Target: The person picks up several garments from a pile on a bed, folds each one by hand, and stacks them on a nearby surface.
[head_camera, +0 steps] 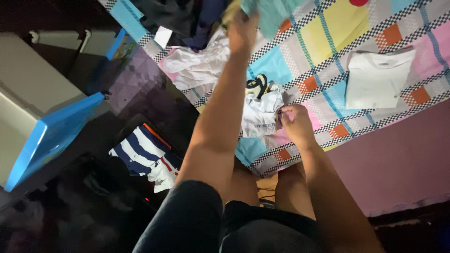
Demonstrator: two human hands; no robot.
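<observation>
Two hands are at work over a bed covered by a patchwork bedspread (328,28) of yellow, pink, blue and orange squares with checkered borders. The left hand (241,33) is stretched far up the bedspread, fingers closed on a teal garment (269,16) lifted off the cloth at the top edge of the view. The right hand (296,124) lies much nearer the body, its fingers pinched on the edge of a crumpled white shirt (260,115), which rests on the bedspread directly left of that hand and below the left forearm. A black-and-yellow item (257,85) sits on the shirt's far end. Right of the shirt and well apart, a folded white shirt (377,77) lies flat. Beyond the bedspread's left edge, a navy-and-white striped garment (145,157) lies in shadow.
</observation>
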